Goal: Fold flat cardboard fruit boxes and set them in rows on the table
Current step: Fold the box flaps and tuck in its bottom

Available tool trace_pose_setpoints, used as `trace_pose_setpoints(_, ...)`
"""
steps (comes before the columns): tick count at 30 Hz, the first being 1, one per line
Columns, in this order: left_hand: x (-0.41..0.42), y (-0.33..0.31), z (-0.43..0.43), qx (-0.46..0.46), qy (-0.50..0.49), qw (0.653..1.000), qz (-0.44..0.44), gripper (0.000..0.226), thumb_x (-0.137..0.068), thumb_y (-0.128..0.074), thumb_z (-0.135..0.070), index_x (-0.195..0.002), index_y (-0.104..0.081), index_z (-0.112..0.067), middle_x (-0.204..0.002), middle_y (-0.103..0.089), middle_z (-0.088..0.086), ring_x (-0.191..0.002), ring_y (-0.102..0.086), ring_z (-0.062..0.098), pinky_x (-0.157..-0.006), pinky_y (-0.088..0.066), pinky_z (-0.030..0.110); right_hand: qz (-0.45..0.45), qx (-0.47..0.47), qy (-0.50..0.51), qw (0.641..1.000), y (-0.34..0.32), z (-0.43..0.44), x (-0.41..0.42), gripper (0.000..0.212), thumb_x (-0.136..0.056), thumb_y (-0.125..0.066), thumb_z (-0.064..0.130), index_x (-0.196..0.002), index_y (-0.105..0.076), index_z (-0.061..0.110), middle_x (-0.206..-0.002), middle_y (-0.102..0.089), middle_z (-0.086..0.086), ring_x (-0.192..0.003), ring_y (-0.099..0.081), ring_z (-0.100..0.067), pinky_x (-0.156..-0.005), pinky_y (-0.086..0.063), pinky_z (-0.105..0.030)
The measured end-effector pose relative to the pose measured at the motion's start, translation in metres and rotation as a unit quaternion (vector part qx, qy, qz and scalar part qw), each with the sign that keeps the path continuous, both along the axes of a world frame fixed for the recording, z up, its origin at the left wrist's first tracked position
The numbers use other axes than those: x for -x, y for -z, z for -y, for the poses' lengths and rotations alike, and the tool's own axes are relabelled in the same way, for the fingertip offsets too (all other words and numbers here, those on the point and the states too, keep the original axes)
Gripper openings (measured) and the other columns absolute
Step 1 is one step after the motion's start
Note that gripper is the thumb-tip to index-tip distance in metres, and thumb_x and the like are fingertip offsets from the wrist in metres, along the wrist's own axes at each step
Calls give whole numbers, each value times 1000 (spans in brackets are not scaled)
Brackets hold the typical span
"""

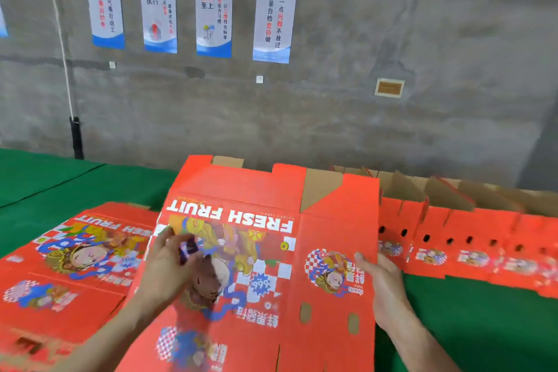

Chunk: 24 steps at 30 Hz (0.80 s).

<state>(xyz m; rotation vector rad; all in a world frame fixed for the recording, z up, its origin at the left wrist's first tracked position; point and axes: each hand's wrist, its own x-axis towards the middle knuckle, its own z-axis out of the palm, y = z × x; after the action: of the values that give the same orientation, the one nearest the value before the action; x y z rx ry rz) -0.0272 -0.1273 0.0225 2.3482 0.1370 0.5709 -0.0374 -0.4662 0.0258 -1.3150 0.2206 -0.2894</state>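
- A stack of flat boxes (69, 266) lay on the green counter (45, 184).
- The blurred left grip (169, 266) met the left edge of the tilted flat fruit box (256, 251); whether it clasped, I could not tell.
- The right grip (383, 284) grasped that box's right edge, thumb on its face.
- Folded boxes (453, 220) stood in a row.

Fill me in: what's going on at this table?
A person is working on a flat red fruit box, not yet folded. The right hand grips its right edge, thumb on top; the left hand lies on its printed face, too blurred to tell the grip. More flat boxes lie at the left on the green table, and a row of folded boxes stands at the right.
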Motion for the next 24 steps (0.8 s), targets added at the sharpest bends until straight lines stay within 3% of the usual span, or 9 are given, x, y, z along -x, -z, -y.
trace_pose_setpoints(3, -3, -11, 22, 45, -20, 997, 58, 46, -76, -77, -13, -112, -55, 7, -114, -54, 30, -109, -49, 44, -94, -41, 46, 30, 11, 15, 999, -3, 51, 42, 22, -79, -67, 8, -99, -69, 16, -90, -75, 2, -82, -71, -13, -76, -49, -35)
trace_pose_setpoints(5, 0, -24, 34, 192, 26, 978, 72, 41, -80, -74, -16, -112, -52, -2, -109, -60, 22, -87, -59, 35, -68, -53, 37, 45, 17, 9, 999, -4, 80, 65, 26, -73, -67, 16, -99, -70, 15, -95, -75, -1, -86, -72, -15, -76, -50, -36)
trace_pose_setpoints(7, 5, -36, 44, 380, 124, 917, 10, 34, -83, -69, -19, -111, -60, -2, -102, -66, 16, -74, -64, 28, -58, -54, 31, 51, 39, 20, 998, -5, 104, 83, 23, -74, -66, 14, -96, -73, 12, -99, -73, -12, -87, -72, -23, -75, -53, -37)
trace_pose_setpoints(9, 9, -38, 54, 454, 208, 866, -30, 18, -83, -64, -13, -98, -66, -3, -93, -71, 20, -67, -68, 27, -59, -57, 34, 42, 79, 56, 994, -4, 120, 94, 19, -81, -65, 4, -96, -72, 13, -102, -72, -16, -88, -71, -23, -76, -53, -35)
trace_pose_setpoints(11, 20, -32, 71, 476, 260, 839, -23, 19, -81, -62, -9, -99, -64, -3, -88, -72, 19, -66, -69, 27, -57, -58, 36, 12, 205, 128, 970, -3, 127, 101, 33, -86, -65, 1, -117, -62, 13, -120, -65, -11, -112, -61, -23, -90, -49, -34)
trace_pose_setpoints(14, 40, -13, 97, 476, 313, 821, -5, 25, -75, -64, -13, -100, -66, -10, -92, -73, 16, -70, -70, 26, -57, -58, 35, 19, 450, 253, 856, -10, 128, 106, 63, -85, -70, 10, -141, -41, 6, -141, -44, -13, -131, -41, -26, -111, -30, -39)
trace_pose_setpoints(18, 54, 3, 118, 468, 330, 820, 9, 27, -74, -68, -20, -100, -68, -18, -98, -72, 17, -78, -71, 27, -59, -57, 34, 84, 526, 179, 827, -37, 108, 104, 37, -88, -67, 23, -122, -56, 13, -107, -62, 0, -79, -54, -9, -76, -43, -28)
trace_pose_setpoints(21, 61, 4, 124, 492, 341, 801, 9, 31, -75, -68, -20, -106, -66, -19, -101, -71, 18, -81, -71, 31, -62, -57, 39, -39, 488, 45, 871, -49, 100, 98, 33, -88, -64, 39, -111, -53, 17, -88, -64, -1, -68, -58, -11, -64, -47, -27)
trace_pose_setpoints(24, 66, 3, 126, 506, 346, 790, 4, 33, -76, -67, -18, -108, -66, -19, -104, -69, 21, -86, -70, 35, -66, -57, 41, -48, 578, 66, 812, -52, 102, 97, 31, -83, -67, 47, -98, -51, 26, -82, -57, 2, -74, -58, -12, -62, -43, -27)
